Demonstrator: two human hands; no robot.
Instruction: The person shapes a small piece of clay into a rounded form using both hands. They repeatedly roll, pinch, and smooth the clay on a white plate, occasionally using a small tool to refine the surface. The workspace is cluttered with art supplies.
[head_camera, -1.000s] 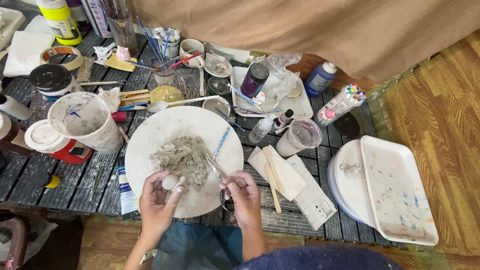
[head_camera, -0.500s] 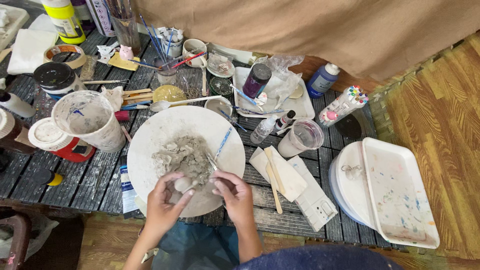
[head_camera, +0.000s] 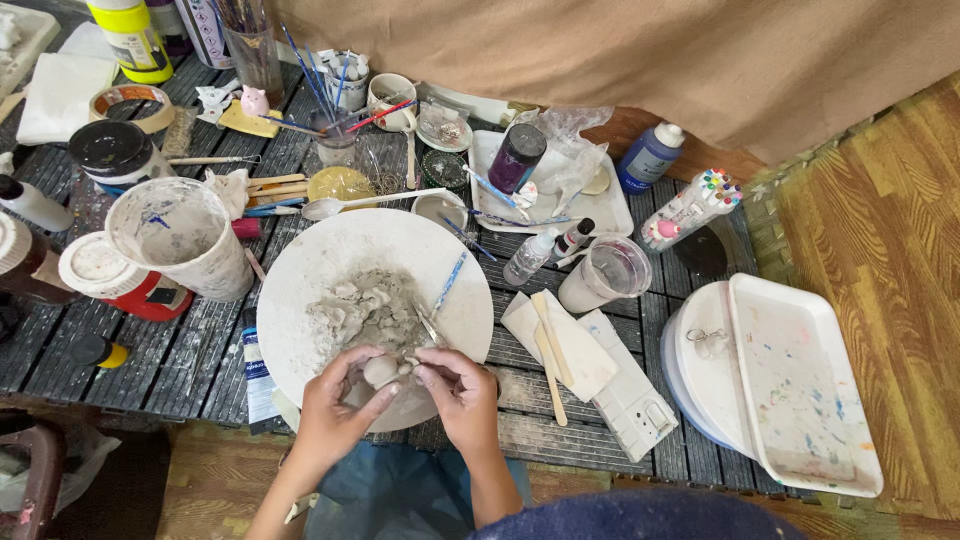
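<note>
The left hand (head_camera: 335, 405) curls its fingers and thumb around a small grey clay lump (head_camera: 381, 371), holding it just above the near edge of a round white board (head_camera: 310, 265). The right hand (head_camera: 462, 395) meets it from the other side, fingertips pinched narrowly on the same lump, so both hands close on it together. Just beyond the lump lies a loose heap of grey clay (head_camera: 365, 310) in the middle of the board, with a thin modelling tool (head_camera: 430, 325) lying on its right side and a blue-handled brush (head_camera: 448, 283) angled across the board's right part.

The board rests on a dark slatted table (head_camera: 180, 350), smeared with paint and dust. To the left of the board stands a clay-stained white bucket (head_camera: 180, 235); to the right lie two flat wooden sticks (head_camera: 548, 345) on a white cloth (head_camera: 575, 350), near a cloudy plastic cup (head_camera: 605, 275). Further right sits a rectangular white tray (head_camera: 800, 385) flecked with colour. The far side of the table is crowded with jars, brushes and bottles. Behind it hangs a tan cloth (head_camera: 650, 50), and a wooden plank floor (head_camera: 890, 230) shows at the right
</note>
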